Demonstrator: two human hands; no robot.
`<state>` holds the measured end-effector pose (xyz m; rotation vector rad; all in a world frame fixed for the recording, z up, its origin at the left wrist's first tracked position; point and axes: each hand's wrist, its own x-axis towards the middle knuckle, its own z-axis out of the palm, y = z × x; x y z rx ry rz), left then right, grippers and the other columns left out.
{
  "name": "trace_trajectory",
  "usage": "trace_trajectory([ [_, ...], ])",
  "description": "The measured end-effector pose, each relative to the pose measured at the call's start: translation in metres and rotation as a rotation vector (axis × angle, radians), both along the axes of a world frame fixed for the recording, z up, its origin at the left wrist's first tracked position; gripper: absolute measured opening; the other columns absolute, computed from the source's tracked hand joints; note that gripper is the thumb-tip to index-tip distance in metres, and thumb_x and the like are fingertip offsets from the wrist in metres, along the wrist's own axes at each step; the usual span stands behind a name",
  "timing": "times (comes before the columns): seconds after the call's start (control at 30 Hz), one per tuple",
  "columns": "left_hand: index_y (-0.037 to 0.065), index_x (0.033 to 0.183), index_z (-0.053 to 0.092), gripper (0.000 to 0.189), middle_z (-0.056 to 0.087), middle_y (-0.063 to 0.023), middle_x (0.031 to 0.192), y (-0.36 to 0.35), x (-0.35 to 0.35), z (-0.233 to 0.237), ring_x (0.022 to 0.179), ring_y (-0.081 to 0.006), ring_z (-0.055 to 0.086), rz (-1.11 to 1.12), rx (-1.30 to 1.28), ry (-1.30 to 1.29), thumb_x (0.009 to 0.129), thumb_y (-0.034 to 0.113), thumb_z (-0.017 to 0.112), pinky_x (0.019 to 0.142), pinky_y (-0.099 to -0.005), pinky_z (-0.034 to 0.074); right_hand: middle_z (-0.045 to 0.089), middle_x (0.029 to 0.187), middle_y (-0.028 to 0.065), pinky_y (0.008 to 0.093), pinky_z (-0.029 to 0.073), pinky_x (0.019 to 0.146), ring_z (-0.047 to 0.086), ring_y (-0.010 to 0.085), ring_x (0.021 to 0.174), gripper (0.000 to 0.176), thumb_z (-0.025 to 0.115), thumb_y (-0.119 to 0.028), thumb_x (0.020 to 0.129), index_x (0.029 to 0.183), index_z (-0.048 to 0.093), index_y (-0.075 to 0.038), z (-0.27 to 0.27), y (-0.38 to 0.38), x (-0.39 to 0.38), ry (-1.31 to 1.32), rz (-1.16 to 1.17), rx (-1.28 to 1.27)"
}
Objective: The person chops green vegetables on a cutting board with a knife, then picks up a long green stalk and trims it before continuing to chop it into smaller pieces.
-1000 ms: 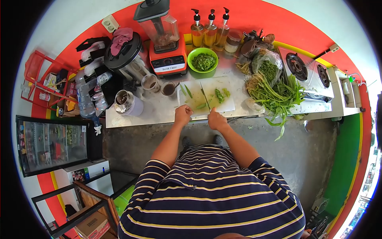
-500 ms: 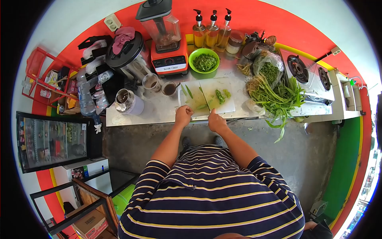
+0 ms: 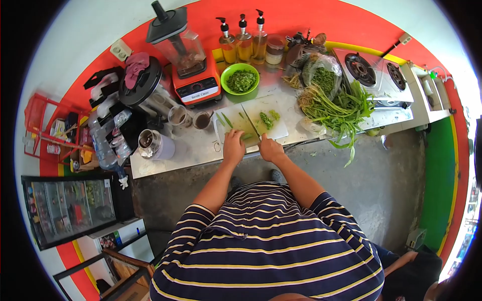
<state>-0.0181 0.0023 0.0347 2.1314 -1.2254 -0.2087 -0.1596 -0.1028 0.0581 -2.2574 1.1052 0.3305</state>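
Right hand (image 3: 271,149) was closed around the handle of a knife (image 3: 251,120); its blade slanted up and leftward across a white cutting board (image 3: 279,130). Left hand (image 3: 234,147) lay at the board's near edge, fingers over a green stalk piece (image 3: 246,136), left of the blade; could not tell whether they pinched it or merely rested there. That piece sat between the left fingers and the knife, partly hidden by them.

Beyond the left hand, two long green strips (image 3: 227,120) lay on the board. Right of the blade, a chopped green heap (image 3: 266,120), apart from both hands.

Around: green bowl (image 3: 241,97) of cut greens behind the board; cup of dark contents (image 3: 202,120) just beside its left side; leafy bunch (image 3: 346,108) to the right, overhanging the metal counter (image 3: 196,146). Blender (image 3: 197,90) behind, left of the bowl. The blade stood between left hand and heap.
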Motion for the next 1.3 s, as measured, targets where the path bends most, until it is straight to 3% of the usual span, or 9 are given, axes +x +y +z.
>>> trace_trajectory([
  [0.13, 0.007, 0.110, 0.070, 0.031, 0.060, -0.0109, 0.108, -0.010, -0.001, -0.005, 0.105, -0.0331, 0.055, -0.180, -0.027, -0.074, 0.080, 0.000, 0.063, 0.094, -0.0415, 0.047, 0.068, 0.101, 0.0284, 0.0547, 0.051, 0.086, 0.066, 0.0458, 0.097, 0.033, 0.050, -0.030, 0.099, 0.113, 0.045, -0.002, -0.001, -0.010, -0.009, -0.005, -0.112, -0.058],
  [0.27, 0.006, 0.106, 0.072, 0.024, 0.061, -0.0094, 0.107, -0.013, 0.004, -0.007, 0.104, -0.0315, 0.056, -0.183, -0.023, -0.034, 0.082, 0.006, 0.067, 0.091, -0.0405, 0.048, 0.068, 0.100, 0.0287, 0.0553, 0.051, 0.084, 0.066, 0.0468, 0.096, 0.034, 0.051, -0.031, 0.099, 0.114, 0.045, -0.001, -0.001, -0.010, -0.015, -0.032, -0.175, -0.064],
  [0.43, 0.007, 0.100, 0.074, 0.018, 0.064, -0.0108, 0.098, -0.018, 0.007, -0.005, 0.098, -0.0327, 0.058, -0.146, -0.017, 0.033, 0.083, 0.013, 0.071, 0.088, -0.0401, 0.048, 0.067, 0.098, 0.0300, 0.0565, 0.050, 0.084, 0.065, 0.0482, 0.095, 0.036, 0.053, -0.033, 0.098, 0.113, 0.045, 0.000, 0.008, 0.007, -0.013, -0.079, -0.015, 0.001],
  [0.97, 0.004, 0.092, 0.069, 0.015, 0.064, -0.0105, 0.089, -0.024, 0.003, -0.024, 0.091, -0.0329, 0.058, -0.002, -0.043, 0.111, 0.078, 0.007, 0.073, 0.083, -0.0432, 0.047, 0.068, 0.101, 0.0294, 0.0544, 0.053, 0.084, 0.067, 0.0461, 0.097, 0.036, 0.050, -0.030, 0.100, 0.117, 0.044, 0.001, -0.007, 0.023, 0.004, -0.005, 0.086, 0.023],
  [1.3, 0.002, 0.098, 0.071, 0.017, 0.065, -0.0146, 0.097, -0.008, 0.000, -0.024, 0.100, -0.0358, 0.058, -0.024, -0.154, 0.125, 0.081, 0.006, 0.068, 0.090, -0.0426, 0.046, 0.069, 0.106, 0.0274, 0.0459, 0.056, 0.087, 0.069, 0.0394, 0.101, 0.032, 0.050, -0.013, 0.094, 0.120, 0.041, 0.003, 0.008, 0.017, 0.024, 0.113, 0.134, -0.031],
])
